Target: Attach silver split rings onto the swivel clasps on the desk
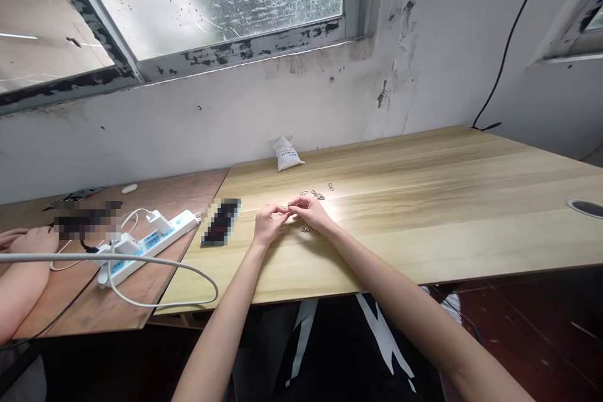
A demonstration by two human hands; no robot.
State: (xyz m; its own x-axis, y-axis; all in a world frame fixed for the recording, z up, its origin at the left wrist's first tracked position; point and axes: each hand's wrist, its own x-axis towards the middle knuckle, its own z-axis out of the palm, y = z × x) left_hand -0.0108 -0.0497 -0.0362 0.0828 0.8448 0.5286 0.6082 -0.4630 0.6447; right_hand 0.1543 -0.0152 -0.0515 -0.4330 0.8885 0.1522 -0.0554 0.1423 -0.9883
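Observation:
My left hand (267,224) and my right hand (311,211) meet fingertip to fingertip just above the light wooden table (424,220). Both are closed in a pinch around a small metal ring (289,204), mostly covered by the fingers. Behind my right hand lies a loose group of small silvery metal clasps (319,195), with a single clasp (330,187) a little apart from it. Nearer to me, under the right wrist, rest more metal clasps (306,228). Their exact shape is too small to make out.
A white printed packet (287,153) stands near the wall. Left of my hands lies a blurred-out dark phone-like slab (220,222). A white power strip (151,245) with plugs and cables crosses the brown table (155,198), where another person's arm (28,264) rests.

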